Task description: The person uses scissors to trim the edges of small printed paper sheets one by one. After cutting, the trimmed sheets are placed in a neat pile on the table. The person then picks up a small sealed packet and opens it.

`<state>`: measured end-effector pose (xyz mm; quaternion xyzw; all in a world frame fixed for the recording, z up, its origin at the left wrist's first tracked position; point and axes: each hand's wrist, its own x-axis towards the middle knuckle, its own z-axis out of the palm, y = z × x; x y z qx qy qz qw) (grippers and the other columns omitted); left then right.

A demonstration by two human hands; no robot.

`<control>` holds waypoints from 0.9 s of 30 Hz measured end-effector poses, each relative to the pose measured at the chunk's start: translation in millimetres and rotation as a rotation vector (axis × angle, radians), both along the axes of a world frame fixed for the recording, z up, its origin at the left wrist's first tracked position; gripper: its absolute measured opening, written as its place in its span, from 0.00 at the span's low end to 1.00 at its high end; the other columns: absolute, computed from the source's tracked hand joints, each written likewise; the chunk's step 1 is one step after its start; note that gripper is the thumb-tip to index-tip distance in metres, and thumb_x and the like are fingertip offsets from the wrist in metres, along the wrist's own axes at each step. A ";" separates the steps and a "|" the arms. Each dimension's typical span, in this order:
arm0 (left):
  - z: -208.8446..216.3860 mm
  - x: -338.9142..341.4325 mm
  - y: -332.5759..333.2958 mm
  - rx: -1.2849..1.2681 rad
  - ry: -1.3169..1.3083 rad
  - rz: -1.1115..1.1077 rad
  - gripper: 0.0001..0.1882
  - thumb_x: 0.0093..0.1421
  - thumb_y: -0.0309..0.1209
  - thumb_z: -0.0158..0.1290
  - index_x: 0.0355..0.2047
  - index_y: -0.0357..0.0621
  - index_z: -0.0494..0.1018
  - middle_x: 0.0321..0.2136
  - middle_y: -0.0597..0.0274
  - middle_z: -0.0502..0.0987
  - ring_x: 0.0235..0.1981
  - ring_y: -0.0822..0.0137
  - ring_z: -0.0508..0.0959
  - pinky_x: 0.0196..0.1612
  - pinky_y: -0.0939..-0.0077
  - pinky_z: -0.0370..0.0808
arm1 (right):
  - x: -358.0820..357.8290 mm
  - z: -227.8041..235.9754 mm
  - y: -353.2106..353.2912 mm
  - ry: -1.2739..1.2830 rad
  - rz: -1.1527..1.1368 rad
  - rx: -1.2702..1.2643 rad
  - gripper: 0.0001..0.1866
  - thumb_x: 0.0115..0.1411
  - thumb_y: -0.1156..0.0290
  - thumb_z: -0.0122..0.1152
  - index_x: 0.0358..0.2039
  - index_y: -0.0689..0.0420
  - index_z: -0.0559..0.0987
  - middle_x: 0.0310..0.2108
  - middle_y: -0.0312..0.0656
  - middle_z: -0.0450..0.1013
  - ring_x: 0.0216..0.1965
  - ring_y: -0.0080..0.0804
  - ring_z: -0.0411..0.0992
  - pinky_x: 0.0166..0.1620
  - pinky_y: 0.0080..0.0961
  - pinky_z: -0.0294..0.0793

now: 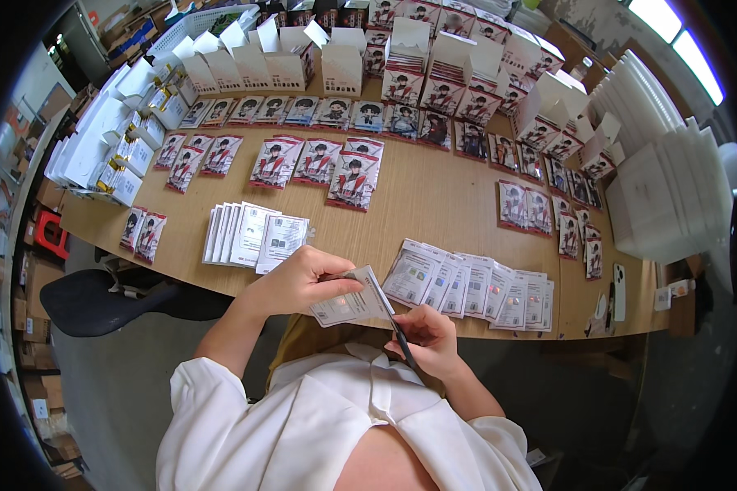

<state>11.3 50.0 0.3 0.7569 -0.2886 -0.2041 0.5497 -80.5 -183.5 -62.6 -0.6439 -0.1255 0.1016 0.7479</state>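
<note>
In front of my body, my left hand (pixel 311 281) pinches a flat white printed packet (pixel 340 304) with a small shiny square on it. My right hand (pixel 428 337) is closed round the black handle of what look like scissors (pixel 402 344). Their thin blade lies along the packet's right edge. To the left of my left hand, a fanned row of similar white packets (pixel 250 236) rests on the table. Another fanned row of white packets (pixel 467 285), several with shiny squares, lies beyond and to the right of my right hand.
Red-and-white illustrated packets (pixel 354 176) lie in groups on the wooden table (pixel 434 192). Open white boxes (pixel 344 61) and stacked cartons line the back. Clear plastic bins (pixel 663 192) stand at right; a white phone (pixel 619 292) lies nearby. A black chair (pixel 98 301) is at left.
</note>
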 end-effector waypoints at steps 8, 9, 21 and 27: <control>-7.7 -0.5 -1.9 0.014 0.011 -0.011 0.09 0.54 0.29 0.53 0.25 0.34 0.74 0.14 0.60 0.71 0.16 0.79 0.61 0.19 0.79 0.61 | 2.7 7.4 1.0 0.119 0.014 0.046 0.14 0.47 0.80 0.65 0.33 0.63 0.70 0.23 0.34 0.70 0.24 0.14 0.70 0.27 0.10 0.68; -8.7 0.1 -2.0 0.041 0.025 -0.005 0.09 0.54 0.29 0.53 0.27 0.34 0.74 0.15 0.61 0.71 0.16 0.79 0.62 0.19 0.80 0.62 | 3.3 5.8 0.7 0.135 0.012 0.043 0.14 0.47 0.81 0.64 0.33 0.63 0.70 0.23 0.35 0.70 0.24 0.15 0.70 0.26 0.10 0.68; -91.0 3.0 -76.6 -0.081 -0.055 0.465 0.28 0.57 0.28 0.50 0.55 0.30 0.55 0.40 0.50 0.66 0.39 0.63 0.70 0.43 0.74 0.68 | 4.7 -3.0 -14.8 -0.116 -0.622 0.375 0.17 0.51 0.73 0.62 0.38 0.58 0.65 0.21 0.43 0.70 0.15 0.23 0.65 0.16 0.15 0.63; -80.6 -6.3 -78.2 0.401 -0.593 0.491 0.29 0.51 0.34 0.56 0.51 0.32 0.62 0.44 0.48 0.63 0.46 0.53 0.64 0.49 0.65 0.63 | -6.6 -7.7 -14.0 -0.068 -0.550 0.339 0.17 0.49 0.81 0.61 0.38 0.59 0.65 0.23 0.42 0.70 0.18 0.24 0.69 0.20 0.16 0.67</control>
